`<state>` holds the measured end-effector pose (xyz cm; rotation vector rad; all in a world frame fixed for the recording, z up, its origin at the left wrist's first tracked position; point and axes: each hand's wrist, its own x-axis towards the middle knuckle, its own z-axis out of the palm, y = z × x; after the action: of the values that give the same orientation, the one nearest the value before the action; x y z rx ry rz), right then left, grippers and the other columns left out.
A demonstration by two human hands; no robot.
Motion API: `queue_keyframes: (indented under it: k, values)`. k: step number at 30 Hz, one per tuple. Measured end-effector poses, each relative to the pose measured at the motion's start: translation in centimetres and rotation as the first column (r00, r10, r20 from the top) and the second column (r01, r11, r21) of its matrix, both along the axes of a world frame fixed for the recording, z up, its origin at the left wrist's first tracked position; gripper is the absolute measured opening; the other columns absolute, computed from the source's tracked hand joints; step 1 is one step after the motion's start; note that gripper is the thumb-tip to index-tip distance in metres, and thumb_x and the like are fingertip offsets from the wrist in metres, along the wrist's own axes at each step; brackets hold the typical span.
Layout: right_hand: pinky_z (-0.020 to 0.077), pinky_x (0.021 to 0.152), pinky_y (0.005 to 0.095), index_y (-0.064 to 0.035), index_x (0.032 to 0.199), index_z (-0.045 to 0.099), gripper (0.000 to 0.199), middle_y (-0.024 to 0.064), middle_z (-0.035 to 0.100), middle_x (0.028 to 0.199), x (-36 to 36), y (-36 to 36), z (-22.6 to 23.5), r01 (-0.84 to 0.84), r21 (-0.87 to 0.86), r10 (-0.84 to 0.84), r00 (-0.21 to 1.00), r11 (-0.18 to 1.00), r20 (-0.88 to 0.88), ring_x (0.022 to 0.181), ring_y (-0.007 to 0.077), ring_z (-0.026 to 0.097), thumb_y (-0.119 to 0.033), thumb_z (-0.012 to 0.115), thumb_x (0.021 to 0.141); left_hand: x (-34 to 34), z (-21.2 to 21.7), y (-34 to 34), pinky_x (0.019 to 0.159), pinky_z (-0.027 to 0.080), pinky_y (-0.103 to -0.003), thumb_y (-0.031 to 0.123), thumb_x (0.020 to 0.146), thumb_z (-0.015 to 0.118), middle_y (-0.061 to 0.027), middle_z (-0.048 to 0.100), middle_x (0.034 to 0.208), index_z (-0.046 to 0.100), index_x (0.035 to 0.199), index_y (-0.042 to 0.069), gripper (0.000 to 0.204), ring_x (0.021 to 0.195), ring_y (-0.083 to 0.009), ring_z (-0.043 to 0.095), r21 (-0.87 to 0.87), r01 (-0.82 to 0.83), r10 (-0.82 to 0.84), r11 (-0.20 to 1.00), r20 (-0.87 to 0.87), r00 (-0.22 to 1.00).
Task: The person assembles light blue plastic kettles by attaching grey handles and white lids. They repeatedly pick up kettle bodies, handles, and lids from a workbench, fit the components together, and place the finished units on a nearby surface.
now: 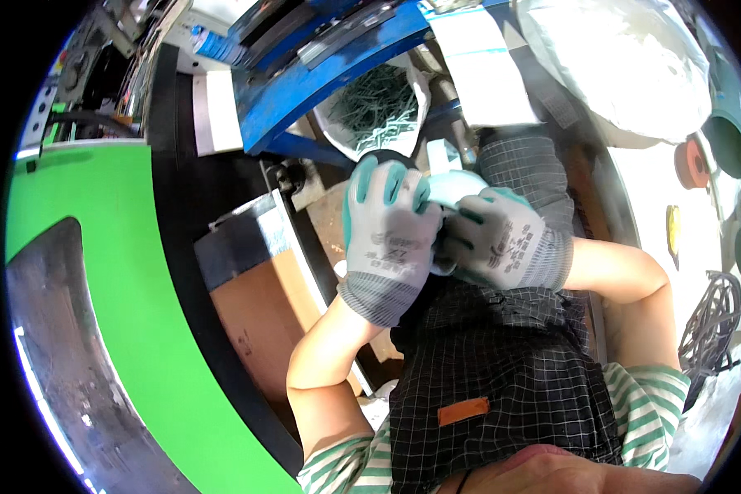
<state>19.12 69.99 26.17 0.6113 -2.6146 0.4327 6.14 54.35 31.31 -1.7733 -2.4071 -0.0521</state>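
Observation:
Both my hands wear grey knit gloves with teal palms and meet in front of my lap. Between them is a pale, whitish rounded piece, whose exact kind I cannot make out. My left hand is curled against its left side, with the fingertips partly hidden. The bent fingers of my right hand close on its lower right edge. A small pale block-shaped thing shows just beyond the piece. Past my left hand stands a white-lined bucket holding many thin greenish strips.
A blue metal bench spans the far side, with a white sheet hanging over its edge. Left is a green machine panel; a brown cardboard box stands nearer. On the right are a large clear plastic bag, an orange tape roll and coiled cable.

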Motion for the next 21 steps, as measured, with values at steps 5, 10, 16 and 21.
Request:
queue_keyframes:
  k: [5,10,16,21]
  values:
    - [0.0632,0.074,0.0399,-0.0133,0.087,0.074,0.018,0.0063,0.071,0.100,0.0,-0.2,-0.3,0.027,-0.065,-0.036,0.989,0.998,-0.144,0.096,0.0243,0.071,-0.026,0.078,0.076,-0.4,-0.3,-0.5,0.100,0.045,-0.052,0.010,0.060,0.078,-0.0078,0.061,0.113,0.072,0.093,0.009,0.033,0.117,-0.0364,0.055,0.061,0.043,-0.057,0.997,0.260,0.964]
    - [0.0573,0.094,0.0395,-0.0086,0.118,0.072,0.045,0.0107,0.070,0.112,0.5,2.2,1.3,-0.056,-0.421,0.096,0.992,0.906,0.076,0.105,0.0263,0.068,-0.036,0.082,0.084,-0.5,-1.4,-1.9,0.080,0.051,-0.052,0.015,0.060,0.080,-0.0112,0.066,0.104,0.071,0.102,0.010,0.043,0.097,-0.0388,0.064,0.089,0.073,-0.081,0.993,0.090,0.993]
    - [0.0515,0.105,0.0434,0.0000,0.147,0.050,0.083,0.0221,0.065,0.128,-4.7,9.2,-4.0,0.446,-0.822,-0.507,0.831,0.355,0.232,0.121,0.0315,0.063,-0.041,0.084,0.085,-3.6,-2.1,-0.1,0.084,0.058,-0.036,0.011,0.091,0.078,-0.0114,0.074,0.108,0.064,0.120,0.003,0.034,0.096,-0.0231,0.071,0.234,-0.191,-0.123,0.953,0.879,0.461]
    - [0.0572,0.096,0.0379,0.0085,0.141,0.054,0.085,0.0227,0.069,0.128,-11.7,19.7,-15.0,0.590,-0.800,-0.312,0.744,-0.111,0.591,0.112,0.0300,0.069,-0.046,0.085,0.084,-9.9,-7.3,6.2,0.097,0.056,-0.030,0.004,0.099,0.071,-0.0179,0.071,0.129,0.053,0.139,-0.003,0.045,0.112,-0.0183,0.069,0.311,-0.474,-0.216,0.824,0.945,0.244]
